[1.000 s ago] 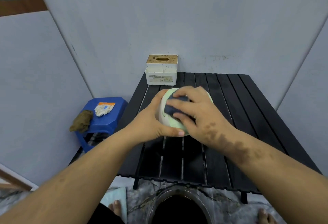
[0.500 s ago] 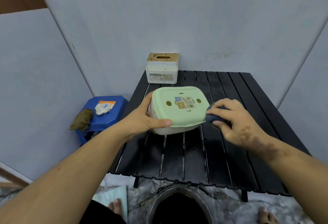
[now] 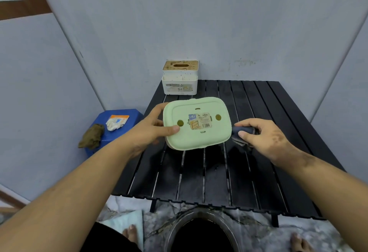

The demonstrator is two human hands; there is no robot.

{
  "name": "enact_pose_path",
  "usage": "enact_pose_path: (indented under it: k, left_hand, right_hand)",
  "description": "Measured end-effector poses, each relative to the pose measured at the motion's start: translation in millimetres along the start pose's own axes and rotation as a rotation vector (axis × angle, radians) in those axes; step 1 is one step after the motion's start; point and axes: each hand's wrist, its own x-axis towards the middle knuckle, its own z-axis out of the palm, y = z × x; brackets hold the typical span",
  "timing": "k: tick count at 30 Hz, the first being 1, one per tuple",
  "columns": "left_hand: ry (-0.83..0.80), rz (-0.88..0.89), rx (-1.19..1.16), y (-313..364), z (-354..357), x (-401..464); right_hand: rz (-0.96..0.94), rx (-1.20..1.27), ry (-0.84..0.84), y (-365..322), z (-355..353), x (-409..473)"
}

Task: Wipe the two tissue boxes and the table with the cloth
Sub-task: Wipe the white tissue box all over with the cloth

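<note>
Left hand [image 3: 153, 130] grips green tissue box [image 3: 197, 123]; right hand [image 3: 264, 136] pinches cloth [image 3: 242, 132].

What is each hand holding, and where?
Left hand grips the green tissue box by its left end; right hand pinches the dark cloth bunched at the box's right edge.

The tilted box [image 3: 196, 130] is light green with a small colourful sticker, the far box [image 3: 179, 84] is white with a brown spotty lid, the cloth [image 3: 242, 132] is dark blue, the tabletop [image 3: 258, 168] is black stripes, and the stool [image 3: 119, 130] is blue.
</note>
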Motion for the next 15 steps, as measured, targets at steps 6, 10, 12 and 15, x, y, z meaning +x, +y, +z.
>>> enact_pose_path:
  k: [6,10,12,15]
  left_hand:
    - [0.004,0.103,0.078,0.6,-0.6,5.4]
    - [-0.043,0.096,0.143,-4.3,6.3,5.9]
    - [-0.050,0.079,0.140,-5.1,8.0,5.6]
    - [-0.055,0.048,0.111,-8.5,5.3,7.8]
  right_hand:
    - [0.084,0.349,0.145,-5.1,-3.0,11.8]
    - [0.134,0.556,0.098,-13.9,1.6,8.3]
    - [0.097,0.518,0.129,-15.8,4.0,3.7]
    - [-0.044,0.235,0.256,-15.7,10.8,-6.7]
